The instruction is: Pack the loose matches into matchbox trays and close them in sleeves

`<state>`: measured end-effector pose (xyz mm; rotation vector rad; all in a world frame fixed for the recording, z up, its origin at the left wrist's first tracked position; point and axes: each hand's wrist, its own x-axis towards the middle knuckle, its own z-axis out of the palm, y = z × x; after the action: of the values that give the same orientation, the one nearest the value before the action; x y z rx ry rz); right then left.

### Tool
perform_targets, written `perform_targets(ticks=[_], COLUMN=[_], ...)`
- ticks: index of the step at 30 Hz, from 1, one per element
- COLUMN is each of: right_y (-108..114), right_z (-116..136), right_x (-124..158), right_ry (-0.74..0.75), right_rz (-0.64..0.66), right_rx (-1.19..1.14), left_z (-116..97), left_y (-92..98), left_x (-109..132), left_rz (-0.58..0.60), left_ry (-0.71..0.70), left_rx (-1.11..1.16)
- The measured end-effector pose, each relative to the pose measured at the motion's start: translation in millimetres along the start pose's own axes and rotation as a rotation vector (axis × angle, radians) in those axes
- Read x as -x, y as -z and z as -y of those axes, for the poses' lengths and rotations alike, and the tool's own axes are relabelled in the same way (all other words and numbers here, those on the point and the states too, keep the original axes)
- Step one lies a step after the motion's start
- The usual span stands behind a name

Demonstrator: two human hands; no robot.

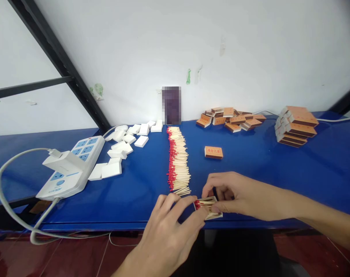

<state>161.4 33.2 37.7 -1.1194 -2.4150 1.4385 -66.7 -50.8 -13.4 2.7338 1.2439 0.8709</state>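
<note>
A small white matchbox tray (220, 216) lies at the table's front edge with red-tipped matches (205, 202) in it. My left hand (170, 221) grips its left end, thumb along the near side and index finger at the far corner. My right hand (228, 194) is at the tray's right end, thumb over the matches and near side, other fingers curled at the far side. Those curled fingers are partly hidden. Just beyond the tray runs a long row of loose matches (179, 161), red heads to the left. A closed orange matchbox (213, 152) lies beyond my right hand.
White tray pieces (111, 169) lie scattered at left, beside a power strip (86, 148) with a plugged-in charger (64, 163) and cables. Orange matchbox sleeves (237, 120) are heaped at the back, and a stack of matchboxes (297, 125) stands at right. A blurred dark panel (171, 104) leans by the wall.
</note>
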Motion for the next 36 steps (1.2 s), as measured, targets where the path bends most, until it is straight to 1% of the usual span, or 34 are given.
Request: perform_targets(ticks=[4,9,11,17,20,23,26,30,36], right_y=[-1.0,-0.5,-0.4,-3.3,-6.8,-10.3,-12.3,-12.6,-13.5], right_z=[-0.8,-4.4,-5.2,-6.6,-7.7,-9.4,-10.5,-9.2,-9.4], right_x=[-2.0,1.7,2.1,-0.3,-0.5,-0.1,1.0,3.1,1.0], right_ry=[-0.085,-0.067,-0.068,-0.078,-0.061,-0.057,-0.064,-0.050,-0.040], right_rz=[0.073,0.091,0.094,0.078,0.047,0.012,-0.006,-0.015,-0.024], right_rx=[-0.150,-0.296,-0.319,-0.267,-0.260,-0.243,-0.231,-0.201,-0.203], left_z=[1.4,1.2,0.5,-1.0,-0.5,0.9,1.8,0.5,-1.1], left_y=[4.0,-0.7,-3.1,-5.9,-7.4,-9.5,-8.3,-1.8,-0.4], left_x=[1.9,2.7,2.8,3.3,4.5,6.4,7.3,5.7,5.8], left_rz=[0.014,-0.021,-0.021,0.009,-0.001,-0.031,-0.035,0.015,0.045], left_ry=[-0.073,-0.068,-0.054,-0.009,0.010,-0.001,-0.028,-0.039,0.025], left_rx=[-0.072,-0.081,-0.071,-0.053,-0.044,-0.076,-0.096,-0.062,0.009])
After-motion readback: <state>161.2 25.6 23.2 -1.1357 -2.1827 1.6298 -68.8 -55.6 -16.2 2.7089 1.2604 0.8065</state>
